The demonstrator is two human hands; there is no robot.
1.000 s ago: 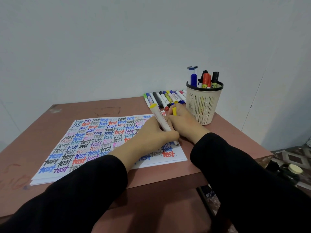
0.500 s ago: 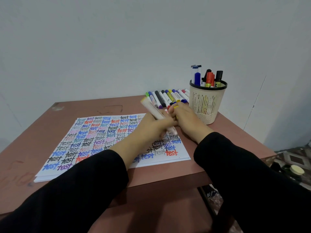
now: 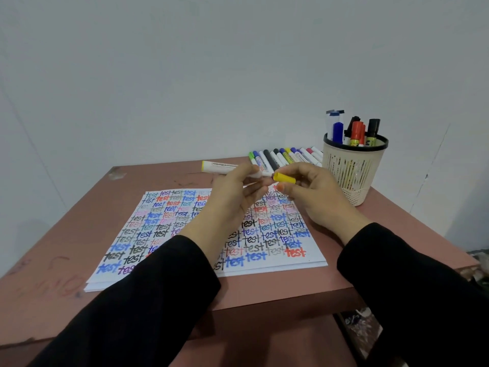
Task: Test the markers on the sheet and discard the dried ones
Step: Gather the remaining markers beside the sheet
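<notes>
So, quick look from my end: big reddish-brown wooden table (image 3: pixel 66 234), and lying flat on it the white paper sheet (image 3: pixel 158 221) packed with "test" in loads of colours. At about 2 o'clock from the sheet stands the cream perforated plastic pen cup (image 3: pixel 352 168) with a black rim and several markers upright in it. A row of loose capped markers (image 3: pixel 280 157) lies at 1 o'clock, just beside the cup.

Both hands hover over the sheet's 12 o'clock edge, close together. My left hand (image 3: pixel 227 197) grips the white-barrelled marker with a yellow end (image 3: pixel 219 166), which points to 9 o'clock. My right hand (image 3: pixel 315 192) pinches the small yellow plastic cap (image 3: pixel 284 178) right at the marker's tip; can't tell if they touch.
</notes>
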